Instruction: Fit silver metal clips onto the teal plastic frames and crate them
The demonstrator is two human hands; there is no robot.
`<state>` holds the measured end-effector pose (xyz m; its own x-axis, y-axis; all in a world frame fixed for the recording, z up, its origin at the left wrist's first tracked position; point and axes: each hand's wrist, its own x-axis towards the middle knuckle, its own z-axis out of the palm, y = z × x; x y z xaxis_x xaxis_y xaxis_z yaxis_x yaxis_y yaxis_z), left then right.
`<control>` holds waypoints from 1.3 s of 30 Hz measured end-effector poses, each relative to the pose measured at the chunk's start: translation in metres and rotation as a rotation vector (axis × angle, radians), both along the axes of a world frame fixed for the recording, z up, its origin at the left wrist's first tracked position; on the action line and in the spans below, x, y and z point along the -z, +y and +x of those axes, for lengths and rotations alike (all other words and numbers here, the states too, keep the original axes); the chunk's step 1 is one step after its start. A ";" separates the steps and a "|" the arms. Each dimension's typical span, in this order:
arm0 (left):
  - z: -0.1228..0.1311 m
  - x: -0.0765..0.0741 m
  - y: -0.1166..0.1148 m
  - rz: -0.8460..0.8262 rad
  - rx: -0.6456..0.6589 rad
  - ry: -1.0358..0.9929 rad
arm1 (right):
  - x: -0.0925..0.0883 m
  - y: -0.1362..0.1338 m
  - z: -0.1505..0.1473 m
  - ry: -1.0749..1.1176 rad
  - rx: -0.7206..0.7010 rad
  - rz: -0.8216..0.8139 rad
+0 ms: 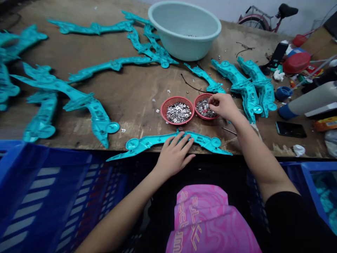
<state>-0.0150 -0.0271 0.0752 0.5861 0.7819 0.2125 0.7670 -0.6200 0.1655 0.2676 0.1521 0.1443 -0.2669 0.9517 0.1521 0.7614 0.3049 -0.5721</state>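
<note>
My left hand (pixel 173 156) lies with spread fingers on a curved teal plastic moulding (pixel 155 141) at the front edge of the worn wooden table (pixel 137 102). My right hand (pixel 222 105) reaches into a small red plastic basket (pixel 202 98) heaped with small silver metal pieces (pixel 204 108). Its fingertips are bunched at the pile, and I cannot tell whether they hold a piece. A second red basket (pixel 177 102) of the same silver pieces (pixel 178 112) stands just left of it. Several similar teal mouldings (pixel 79 98) lie across the table on both sides.
A pale green plastic basin (pixel 184 30) stands at the table's back. Blue slatted crates (pixel 44 186) sit below the front edge. To the right lie a black phone (pixel 291 129), a white and blue bottle (pixel 308 100) and a red lid (pixel 297 62).
</note>
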 end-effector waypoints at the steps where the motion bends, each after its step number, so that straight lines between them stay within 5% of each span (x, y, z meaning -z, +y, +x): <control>1: 0.003 -0.001 0.000 0.007 -0.007 -0.008 | 0.000 -0.008 0.000 0.052 -0.007 -0.001; 6: 0.020 -0.003 0.014 0.021 0.088 -0.091 | 0.004 -0.057 -0.001 0.162 -0.096 -0.020; 16: 0.031 0.001 0.017 -0.002 0.078 -0.102 | 0.014 -0.110 0.008 -0.094 0.024 -0.026; 22: 0.030 0.004 0.006 -0.009 0.042 -0.136 | 0.022 -0.102 0.072 -0.209 0.448 -0.028; 25: 0.035 0.011 0.009 0.002 0.048 -0.158 | 0.032 -0.097 0.094 -0.244 0.453 -0.098; 31: 0.046 0.010 0.028 -0.002 0.042 -0.158 | 0.041 -0.108 0.075 -0.286 0.341 -0.069; 35: 0.046 -0.003 0.038 -0.048 0.084 -0.088 | 0.040 -0.108 0.063 -0.382 0.420 -0.162; 39: 0.043 0.000 0.042 -0.001 0.115 -0.109 | 0.040 -0.094 0.056 -0.415 0.460 -0.141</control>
